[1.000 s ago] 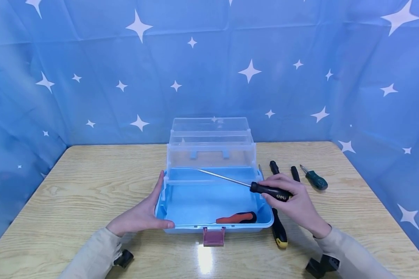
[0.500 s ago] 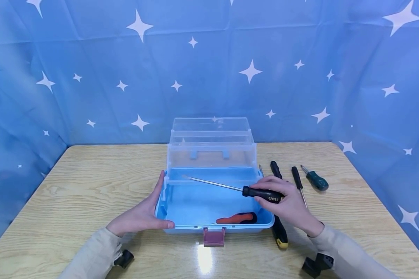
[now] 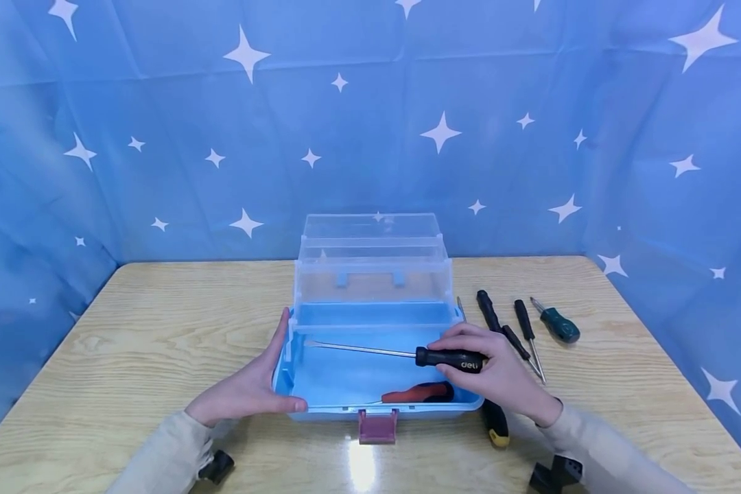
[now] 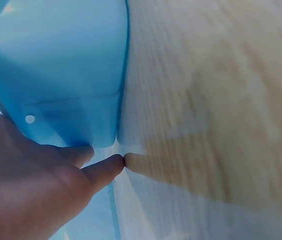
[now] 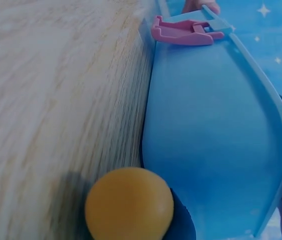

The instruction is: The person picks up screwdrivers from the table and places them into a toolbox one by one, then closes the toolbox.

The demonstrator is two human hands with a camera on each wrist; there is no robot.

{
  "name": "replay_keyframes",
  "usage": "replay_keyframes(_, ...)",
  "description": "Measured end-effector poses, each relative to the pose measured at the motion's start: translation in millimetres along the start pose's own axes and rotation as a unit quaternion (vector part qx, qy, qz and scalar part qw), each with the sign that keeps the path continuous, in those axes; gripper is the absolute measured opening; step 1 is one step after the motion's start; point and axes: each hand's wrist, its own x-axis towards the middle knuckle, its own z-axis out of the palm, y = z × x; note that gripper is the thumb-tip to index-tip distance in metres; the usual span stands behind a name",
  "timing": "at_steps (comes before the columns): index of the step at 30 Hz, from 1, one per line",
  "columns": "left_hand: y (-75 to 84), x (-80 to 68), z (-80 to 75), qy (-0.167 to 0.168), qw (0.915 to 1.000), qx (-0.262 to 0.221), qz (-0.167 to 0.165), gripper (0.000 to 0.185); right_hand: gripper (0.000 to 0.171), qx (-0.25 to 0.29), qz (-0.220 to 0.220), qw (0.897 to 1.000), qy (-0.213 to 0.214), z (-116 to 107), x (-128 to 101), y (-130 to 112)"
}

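In the head view my right hand (image 3: pixel 494 367) pinches the black handle of a flat-tipped screwdriver (image 3: pixel 447 358). Its long metal shaft points left across the inside of a blue toolbox (image 3: pixel 330 374). The toolbox's clear lid (image 3: pixel 373 274) stands raised at the back. My left hand (image 3: pixel 247 384) is spread at the box's left front corner, thumb toward the front wall and fingers along the left side. Inside, near the front wall, lies a red-and-black-handled screwdriver (image 3: pixel 410 393). The left wrist view shows straight fingers beside the blue wall (image 4: pixel 76 65).
A maroon latch (image 3: pixel 377 427) hangs from the box front. To its right lie a yellow-ended black screwdriver (image 3: pixel 495 422), a green-handled screwdriver (image 3: pixel 558 326) and several black-handled tools, including a slim screwdriver (image 3: pixel 523 319). A star-patterned blue cloth (image 3: pixel 370 137) backs the wooden table (image 3: pixel 191 315).
My right hand has moved left and down over the toolbox with the screwdriver, whose shaft now lies more level. More of the tools on the right show. My left hand has stayed put.
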Motion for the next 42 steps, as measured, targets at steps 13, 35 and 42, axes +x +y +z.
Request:
replay_keyframes(13,0.6,-0.2,-0.4,0.000,1.0000,-0.004,0.001,0.131,0.026,-0.017,-0.008,1.000,-0.008,10.1,5.7,-3.6)
replay_keyframes(35,2.3,-0.8,0.1,0.004,0.9999,0.008,0.005,0.133,0.017,-0.136,0.040,0.982,-0.128,14.8,16.1,-12.0)
replay_keyframes(42,3.8,-1.4,1.4,0.009,0.9998,0.019,0.002,0.134,0.020,-0.092,0.015,0.993,-0.074,3.8,14.4,-12.5)
